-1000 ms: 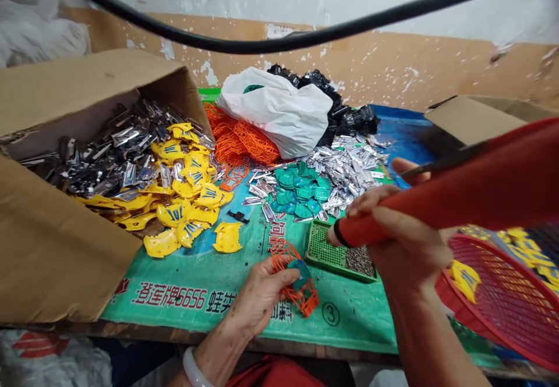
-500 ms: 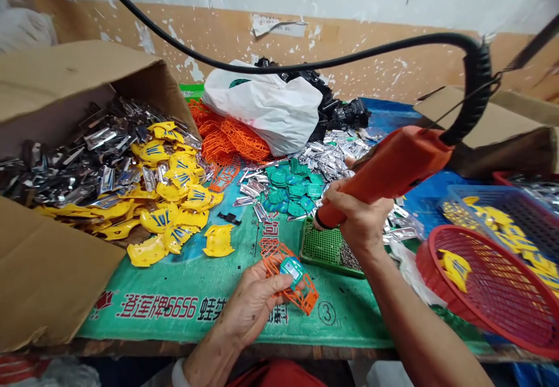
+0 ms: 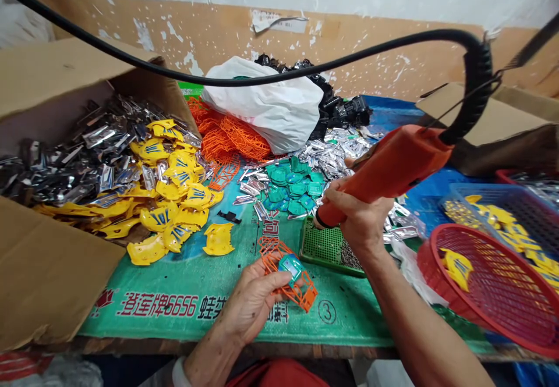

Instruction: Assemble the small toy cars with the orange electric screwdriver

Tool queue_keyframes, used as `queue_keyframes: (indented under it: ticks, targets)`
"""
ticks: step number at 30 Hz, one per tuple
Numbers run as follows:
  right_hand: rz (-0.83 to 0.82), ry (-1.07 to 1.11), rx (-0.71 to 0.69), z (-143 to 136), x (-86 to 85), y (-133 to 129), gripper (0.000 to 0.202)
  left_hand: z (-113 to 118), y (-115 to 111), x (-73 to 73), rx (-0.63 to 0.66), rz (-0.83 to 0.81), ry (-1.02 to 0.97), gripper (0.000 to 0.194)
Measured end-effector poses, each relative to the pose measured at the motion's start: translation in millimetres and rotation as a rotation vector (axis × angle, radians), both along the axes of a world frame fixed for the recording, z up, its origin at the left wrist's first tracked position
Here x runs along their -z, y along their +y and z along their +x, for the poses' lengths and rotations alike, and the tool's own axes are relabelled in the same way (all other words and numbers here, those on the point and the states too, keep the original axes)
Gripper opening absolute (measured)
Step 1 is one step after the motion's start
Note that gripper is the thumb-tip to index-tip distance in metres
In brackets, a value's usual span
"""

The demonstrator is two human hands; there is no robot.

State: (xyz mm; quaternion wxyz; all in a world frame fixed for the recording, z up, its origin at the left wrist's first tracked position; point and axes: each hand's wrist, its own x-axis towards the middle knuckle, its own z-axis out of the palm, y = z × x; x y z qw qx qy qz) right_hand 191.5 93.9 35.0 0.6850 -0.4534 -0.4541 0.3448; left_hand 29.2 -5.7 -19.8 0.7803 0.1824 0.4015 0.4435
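Note:
My left hand (image 3: pixel 255 291) is closed on an orange plastic lattice frame (image 3: pixel 308 294), its thumb pressing a small teal plastic part (image 3: pixel 290 266) against the frame. Wrapped in my right hand (image 3: pixel 364 218) is an orange electric screwdriver (image 3: pixel 388 169), tilted so that its dark-ringed tip points down and left. That tip is over a green perforated tray (image 3: pixel 325 247), where small metal screws (image 3: pixel 349 255) lie at the right end. Whether the tip touches the tray I cannot tell. A single yellow part (image 3: pixel 219 240) lies on the green sheet, left of the tray.
A cardboard box (image 3: pixel 39 270) at left spills chrome and yellow parts. Behind the tray are teal parts (image 3: pixel 294 186), orange frames (image 3: pixel 236 137) and a white bag (image 3: pixel 266 102). At right stand a red basket (image 3: pixel 493 270) and a blue basket (image 3: pixel 476 195). A black cable (image 3: pixel 262 80) hangs across.
The black cable's left part has swung lower. Both hands, the screwdriver and the orange frame stay almost where they were.

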Motion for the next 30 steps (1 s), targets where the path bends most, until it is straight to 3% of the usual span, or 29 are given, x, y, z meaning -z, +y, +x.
queue_keyframes:
  ticks: [8, 25, 30]
  targets:
    - [-0.006, -0.027, -0.021, 1, 0.5, -2, 0.017, 1, 1, -1.9, -0.012, -0.012, 0.008, 0.022]
    - [0.004, -0.030, 0.022, -3, 2.1, 0, 0.023, 1, 3, -1.8, -0.094, -0.096, 0.015, 0.037]
    - [0.051, 0.049, 0.015, 0, -14.0, -5, 0.023, 1, 4, 1.5, -0.124, -0.056, -0.035, 0.034]
